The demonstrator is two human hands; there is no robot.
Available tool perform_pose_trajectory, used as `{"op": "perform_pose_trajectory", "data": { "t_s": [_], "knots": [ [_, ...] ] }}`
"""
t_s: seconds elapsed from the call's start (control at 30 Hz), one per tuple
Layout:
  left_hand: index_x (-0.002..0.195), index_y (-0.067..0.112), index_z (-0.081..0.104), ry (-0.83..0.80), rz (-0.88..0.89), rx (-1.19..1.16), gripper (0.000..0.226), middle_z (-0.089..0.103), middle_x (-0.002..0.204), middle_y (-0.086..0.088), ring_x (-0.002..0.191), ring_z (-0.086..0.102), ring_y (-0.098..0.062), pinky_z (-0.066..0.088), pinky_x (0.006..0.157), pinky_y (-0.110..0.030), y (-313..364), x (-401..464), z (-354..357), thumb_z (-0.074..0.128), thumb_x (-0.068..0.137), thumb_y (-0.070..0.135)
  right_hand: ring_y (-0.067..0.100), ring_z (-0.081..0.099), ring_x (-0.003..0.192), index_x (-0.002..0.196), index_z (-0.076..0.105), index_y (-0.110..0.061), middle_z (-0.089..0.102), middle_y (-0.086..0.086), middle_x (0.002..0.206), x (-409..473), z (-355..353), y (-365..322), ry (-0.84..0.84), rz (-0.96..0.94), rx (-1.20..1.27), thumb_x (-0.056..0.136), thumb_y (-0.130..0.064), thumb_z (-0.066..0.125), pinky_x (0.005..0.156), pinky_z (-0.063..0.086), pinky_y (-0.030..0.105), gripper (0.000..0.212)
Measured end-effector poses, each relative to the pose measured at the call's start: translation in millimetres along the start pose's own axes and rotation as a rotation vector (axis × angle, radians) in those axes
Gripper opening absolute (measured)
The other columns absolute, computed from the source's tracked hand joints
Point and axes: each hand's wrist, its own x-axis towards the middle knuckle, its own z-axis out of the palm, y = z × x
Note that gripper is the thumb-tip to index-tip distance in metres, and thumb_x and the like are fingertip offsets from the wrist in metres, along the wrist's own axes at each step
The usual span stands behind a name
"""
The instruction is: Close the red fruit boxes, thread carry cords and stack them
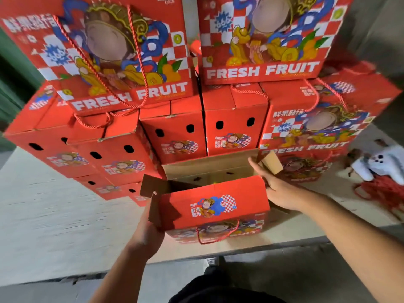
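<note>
An open red fruit box [215,209] stands at the near edge of the table, its brown inside showing and its flaps up. A red carry cord [218,236] loops from its front face. My left hand [148,228] grips the box's left side at the near flap. My right hand [275,186] rests against the right end, fingers spread by the small right flap [272,162]. Behind it rises a stack of closed red boxes [175,132], several with cords, two large ones on top reading FRESH FRUIT.
A bundle of loose red cords [380,191] lies at the right on the pale table [54,211], with white gloves [380,165] beside it. More closed boxes fill the back and left. The table's front edge runs just below the open box.
</note>
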Motion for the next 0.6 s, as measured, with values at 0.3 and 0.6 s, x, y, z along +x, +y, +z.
{"op": "perform_pose_trajectory", "data": {
  "t_s": [0.3, 0.6],
  "knots": [
    [0.145, 0.021, 0.055, 0.183, -0.061, 0.720, 0.043, 0.065, 0.128, -0.013, 0.120, 0.065, -0.025, 0.052, 0.098, -0.031, 18, 29, 19, 0.058, 0.106, 0.038, 0.021, 0.053, 0.049, 0.126, -0.056, -0.053, 0.067, 0.012, 0.073, -9, 2, -20, -0.094, 0.104, -0.708, 0.094, -0.007, 0.065, 0.048, 0.050, 0.038, 0.133],
    [0.154, 0.003, 0.040, 0.261, 0.517, 1.189, 0.116, 0.032, 0.152, -0.021, 0.146, 0.029, -0.033, 0.024, 0.123, -0.042, -3, -2, 22, 0.034, 0.083, 0.094, 0.030, 0.022, 0.155, 0.150, -0.019, -0.063, -0.006, -0.005, 0.172, -47, 37, -1, 0.255, -0.099, -0.157, 0.084, -0.048, 0.080, 0.114, 0.038, 0.052, 0.120]
  ]
}}
